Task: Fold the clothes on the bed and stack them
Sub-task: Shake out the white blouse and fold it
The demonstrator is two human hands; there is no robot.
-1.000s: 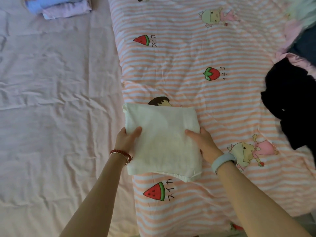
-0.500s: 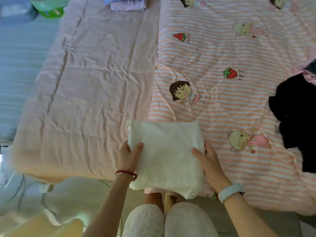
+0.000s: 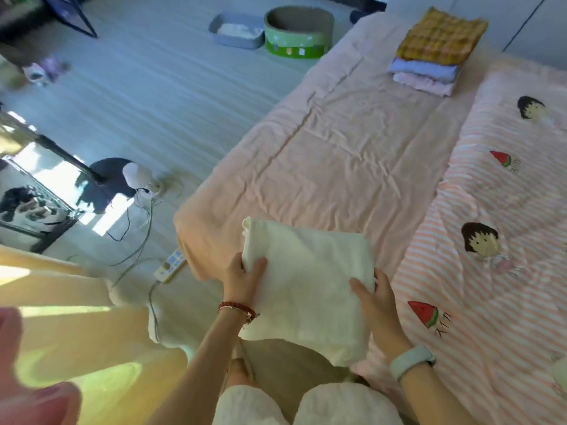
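Folded cloth held at the bed's near corner.
I see the wrinkled pink bed sheet [image 3: 337, 154], the striped cartoon-print quilt [image 3: 497, 210] alongside, then the cream folded cloth [image 3: 306, 283] held above the bed's corner, my left hand [image 3: 245, 279] and right hand [image 3: 379, 297] gripping its sides; a folded stack [image 3: 429, 56] sits far off.

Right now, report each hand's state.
Left hand: grips the left edge of the folded cream garment.
Right hand: grips its right edge.

small dark characters beside watermelon prints on striped quilt [image 3: 478, 302], unreadable
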